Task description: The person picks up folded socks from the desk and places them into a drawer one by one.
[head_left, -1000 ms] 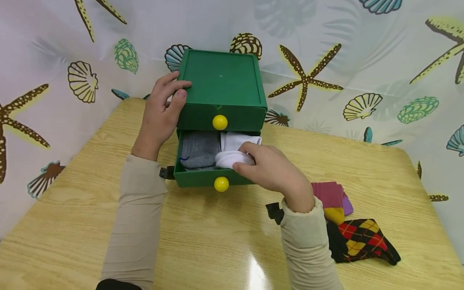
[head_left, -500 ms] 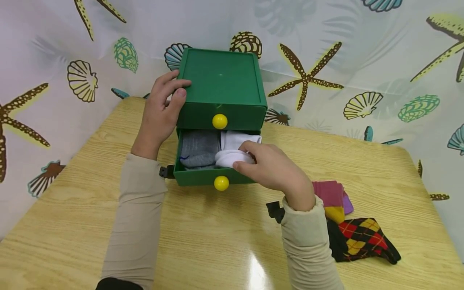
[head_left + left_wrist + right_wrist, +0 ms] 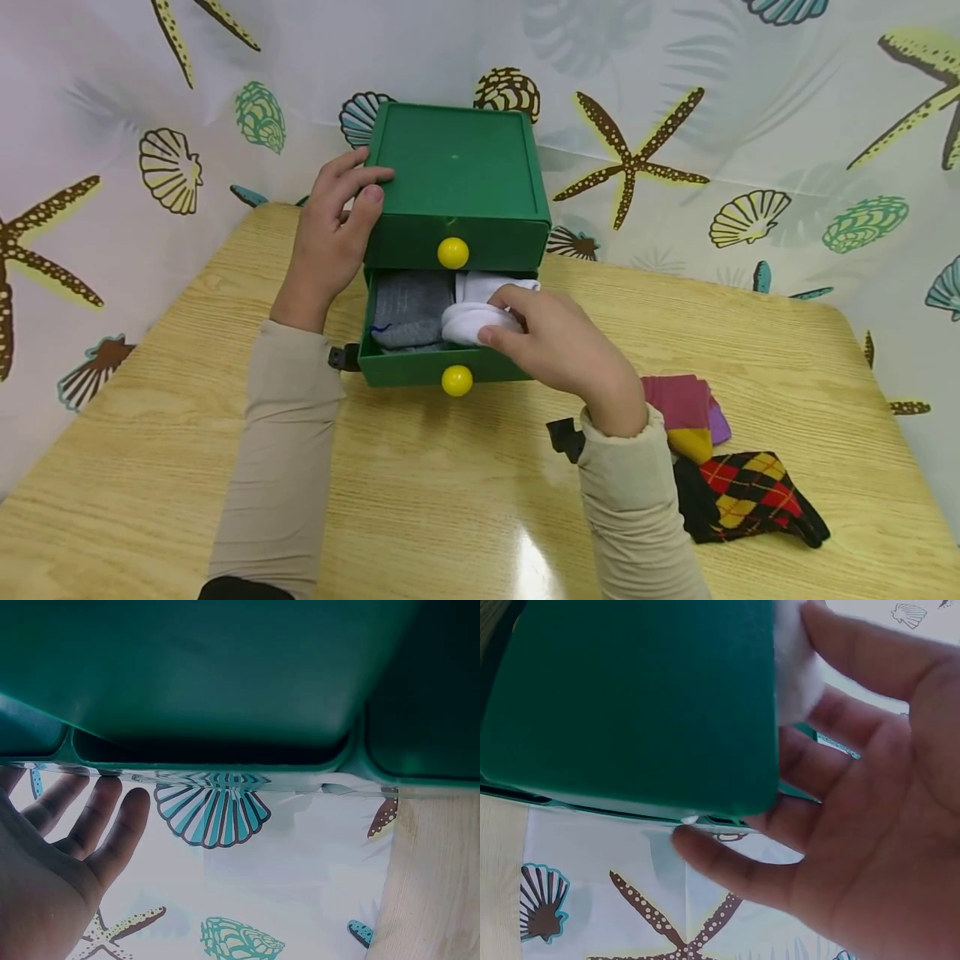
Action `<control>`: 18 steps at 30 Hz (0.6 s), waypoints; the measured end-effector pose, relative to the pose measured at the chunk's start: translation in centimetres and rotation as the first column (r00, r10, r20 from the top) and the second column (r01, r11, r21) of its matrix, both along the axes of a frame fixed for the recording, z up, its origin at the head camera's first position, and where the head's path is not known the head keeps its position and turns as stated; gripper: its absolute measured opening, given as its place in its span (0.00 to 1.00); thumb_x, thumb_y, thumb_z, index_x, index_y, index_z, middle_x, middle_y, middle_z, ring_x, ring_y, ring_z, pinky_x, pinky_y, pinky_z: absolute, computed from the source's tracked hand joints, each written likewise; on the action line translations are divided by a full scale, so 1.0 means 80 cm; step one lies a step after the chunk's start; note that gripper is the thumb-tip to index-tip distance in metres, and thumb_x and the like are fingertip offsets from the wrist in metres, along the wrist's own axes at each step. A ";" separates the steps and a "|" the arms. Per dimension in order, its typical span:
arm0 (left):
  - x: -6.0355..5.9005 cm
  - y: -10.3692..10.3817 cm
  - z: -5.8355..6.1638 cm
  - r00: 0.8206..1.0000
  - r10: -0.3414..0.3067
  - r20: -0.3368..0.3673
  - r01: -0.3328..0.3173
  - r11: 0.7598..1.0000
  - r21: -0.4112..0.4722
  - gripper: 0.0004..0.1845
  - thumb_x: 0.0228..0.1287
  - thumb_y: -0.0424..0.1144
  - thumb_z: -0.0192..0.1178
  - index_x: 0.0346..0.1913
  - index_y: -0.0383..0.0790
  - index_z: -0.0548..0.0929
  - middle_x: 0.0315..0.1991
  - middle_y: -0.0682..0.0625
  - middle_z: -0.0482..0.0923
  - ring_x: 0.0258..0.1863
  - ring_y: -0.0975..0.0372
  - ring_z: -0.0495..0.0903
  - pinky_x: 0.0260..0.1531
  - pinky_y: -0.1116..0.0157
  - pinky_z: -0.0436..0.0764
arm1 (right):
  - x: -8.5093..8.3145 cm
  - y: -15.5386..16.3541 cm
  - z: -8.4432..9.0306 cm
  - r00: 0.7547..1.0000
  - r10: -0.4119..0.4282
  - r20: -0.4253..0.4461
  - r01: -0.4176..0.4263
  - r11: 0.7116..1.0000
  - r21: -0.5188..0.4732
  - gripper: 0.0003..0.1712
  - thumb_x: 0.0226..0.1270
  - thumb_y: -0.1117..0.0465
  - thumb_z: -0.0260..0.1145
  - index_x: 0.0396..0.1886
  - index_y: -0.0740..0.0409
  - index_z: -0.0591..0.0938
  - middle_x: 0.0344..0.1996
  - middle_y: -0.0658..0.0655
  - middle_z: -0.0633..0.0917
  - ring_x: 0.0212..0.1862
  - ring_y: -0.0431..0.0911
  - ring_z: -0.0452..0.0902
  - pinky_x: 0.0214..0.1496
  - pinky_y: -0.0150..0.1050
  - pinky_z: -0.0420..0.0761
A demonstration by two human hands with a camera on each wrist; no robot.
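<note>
A green two-drawer box (image 3: pixel 457 162) stands at the back of the table, its lower drawer (image 3: pixel 401 367) pulled out. Grey socks (image 3: pixel 412 304) lie folded in the drawer's left half, white ones in the right. My right hand (image 3: pixel 562 342) reaches over the drawer's right side and pinches a folded white sock (image 3: pixel 468 323) between thumb and fingers. In the right wrist view the white sock (image 3: pixel 796 667) shows between thumb and fingertips above the drawer edge. My left hand (image 3: pixel 330 233) rests against the box's left side, fingers extended, fingertips on its top edge.
On the table to the right lie a folded maroon and yellow sock (image 3: pixel 678 400), a purple piece (image 3: pixel 718 425) beside it and argyle socks (image 3: pixel 750 500). A curtain (image 3: pixel 637 50) printed with shells and starfish hangs behind the wooden table (image 3: pixel 435 500).
My right hand has shifted slightly up and left, and the white sock it holds has risen a little in the drawer. The left hand stays at the box.
</note>
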State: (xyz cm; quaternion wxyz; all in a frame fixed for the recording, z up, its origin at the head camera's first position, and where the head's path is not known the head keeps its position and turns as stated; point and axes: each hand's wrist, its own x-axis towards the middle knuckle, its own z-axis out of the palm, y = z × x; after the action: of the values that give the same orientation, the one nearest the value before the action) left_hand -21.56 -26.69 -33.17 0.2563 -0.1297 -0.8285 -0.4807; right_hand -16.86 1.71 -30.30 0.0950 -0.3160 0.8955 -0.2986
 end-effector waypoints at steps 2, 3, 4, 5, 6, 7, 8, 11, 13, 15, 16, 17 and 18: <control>0.000 0.000 0.000 1.000 -0.002 -0.003 0.002 1.000 0.001 0.31 0.76 0.62 0.48 0.65 0.42 0.80 0.76 0.55 0.59 0.71 0.58 0.64 0.57 0.45 0.69 | 0.000 -0.003 -0.001 0.999 -0.001 -0.036 0.001 1.000 -0.006 0.09 0.73 0.57 0.66 0.46 0.57 0.83 0.26 0.50 0.77 0.32 0.48 0.71 0.37 0.42 0.71; 0.000 0.000 0.000 1.000 -0.003 -0.004 0.003 1.000 0.002 0.31 0.75 0.62 0.48 0.65 0.42 0.80 0.76 0.54 0.59 0.71 0.58 0.64 0.57 0.45 0.69 | 0.000 -0.005 -0.001 0.998 0.003 -0.055 -0.003 1.000 0.002 0.09 0.72 0.58 0.67 0.46 0.56 0.84 0.25 0.50 0.77 0.31 0.48 0.71 0.36 0.42 0.71; 0.000 0.000 0.000 1.000 -0.004 -0.005 0.004 1.000 0.003 0.31 0.75 0.62 0.48 0.65 0.42 0.80 0.76 0.54 0.59 0.71 0.58 0.64 0.57 0.45 0.69 | 0.000 -0.006 -0.002 0.997 0.008 -0.071 -0.007 1.000 0.015 0.08 0.72 0.58 0.67 0.45 0.56 0.84 0.25 0.49 0.77 0.31 0.47 0.71 0.36 0.42 0.71; 0.000 0.000 0.001 1.000 -0.005 -0.006 0.005 1.000 0.003 0.31 0.75 0.62 0.48 0.65 0.42 0.80 0.76 0.53 0.59 0.71 0.58 0.64 0.57 0.45 0.69 | 0.000 -0.008 -0.002 0.996 0.016 -0.090 -0.013 0.999 0.032 0.07 0.71 0.59 0.67 0.44 0.56 0.85 0.24 0.49 0.77 0.31 0.47 0.71 0.36 0.42 0.71; 0.000 0.000 0.001 1.000 -0.006 -0.007 0.006 1.000 0.003 0.31 0.75 0.62 0.48 0.65 0.42 0.80 0.76 0.52 0.59 0.71 0.58 0.64 0.57 0.45 0.69 | 0.000 -0.009 -0.002 0.994 0.028 -0.104 -0.023 0.999 0.050 0.06 0.71 0.59 0.67 0.43 0.55 0.86 0.24 0.48 0.77 0.30 0.47 0.71 0.36 0.41 0.70; 0.000 0.000 0.001 1.000 -0.006 -0.007 0.006 1.000 0.004 0.31 0.75 0.62 0.48 0.65 0.42 0.80 0.76 0.52 0.59 0.71 0.58 0.64 0.58 0.45 0.69 | 0.000 -0.010 -0.003 0.993 0.039 -0.112 -0.031 0.997 0.068 0.06 0.71 0.59 0.67 0.42 0.55 0.86 0.23 0.47 0.77 0.30 0.46 0.71 0.36 0.41 0.70; 0.000 0.000 0.001 1.000 -0.006 -0.006 0.006 1.000 0.003 0.31 0.76 0.62 0.48 0.65 0.42 0.80 0.76 0.52 0.59 0.71 0.58 0.64 0.58 0.45 0.69 | 0.000 -0.010 -0.003 0.992 0.048 -0.114 -0.039 0.996 0.082 0.05 0.71 0.60 0.66 0.41 0.54 0.86 0.23 0.47 0.77 0.29 0.46 0.71 0.36 0.40 0.70; 0.001 0.000 0.001 1.000 -0.004 -0.002 0.004 1.000 0.003 0.31 0.76 0.62 0.48 0.65 0.42 0.80 0.76 0.53 0.59 0.71 0.58 0.63 0.58 0.44 0.69 | 0.001 -0.010 -0.003 0.993 0.069 -0.093 -0.060 0.994 0.094 0.07 0.72 0.59 0.63 0.34 0.54 0.85 0.20 0.46 0.74 0.26 0.44 0.69 0.34 0.39 0.68; 0.001 0.000 0.001 1.000 -0.004 -0.001 0.004 1.000 0.002 0.31 0.76 0.61 0.48 0.66 0.42 0.80 0.76 0.53 0.59 0.71 0.58 0.64 0.58 0.44 0.69 | 0.002 -0.008 -0.003 0.994 0.087 -0.059 -0.081 0.992 0.097 0.10 0.73 0.58 0.61 0.31 0.53 0.83 0.18 0.45 0.72 0.25 0.43 0.68 0.33 0.38 0.68; 0.001 0.000 0.000 1.000 -0.004 -0.001 0.004 1.000 0.002 0.31 0.76 0.61 0.47 0.66 0.41 0.80 0.76 0.53 0.59 0.71 0.57 0.64 0.58 0.44 0.69 | 0.002 -0.008 -0.003 0.994 0.107 -0.026 -0.104 0.990 0.099 0.14 0.75 0.55 0.61 0.27 0.53 0.82 0.18 0.45 0.69 0.24 0.41 0.66 0.32 0.37 0.67; 0.001 0.000 0.000 1.000 -0.005 -0.002 0.005 1.000 0.002 0.31 0.76 0.61 0.47 0.66 0.41 0.80 0.76 0.53 0.59 0.71 0.57 0.64 0.58 0.45 0.69 | 0.003 -0.008 -0.003 0.993 0.116 -0.018 -0.113 0.988 0.106 0.15 0.75 0.54 0.62 0.27 0.53 0.83 0.18 0.44 0.69 0.24 0.41 0.66 0.32 0.37 0.67; 0.001 0.000 0.000 1.000 -0.004 -0.001 0.004 1.000 0.002 0.31 0.76 0.61 0.47 0.66 0.42 0.80 0.76 0.52 0.59 0.71 0.57 0.64 0.57 0.45 0.69 | 0.003 -0.009 -0.002 0.992 0.123 -0.013 -0.121 0.986 0.111 0.16 0.75 0.52 0.62 0.27 0.52 0.84 0.18 0.44 0.69 0.24 0.41 0.66 0.32 0.37 0.67; 0.001 0.000 0.000 1.000 -0.002 -0.002 0.002 1.000 0.001 0.31 0.76 0.61 0.47 0.66 0.42 0.80 0.76 0.52 0.59 0.71 0.57 0.64 0.57 0.45 0.69 | 0.004 -0.010 -0.003 0.992 0.128 -0.016 -0.125 0.984 0.127 0.16 0.75 0.51 0.62 0.27 0.52 0.84 0.19 0.44 0.70 0.25 0.41 0.67 0.32 0.37 0.68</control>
State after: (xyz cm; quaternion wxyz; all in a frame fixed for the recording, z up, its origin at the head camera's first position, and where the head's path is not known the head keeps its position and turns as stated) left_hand -21.49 -26.72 -33.16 0.2566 -0.1311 -0.8279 -0.4811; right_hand -16.56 0.89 -30.54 0.1226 -0.3691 0.8918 -0.2313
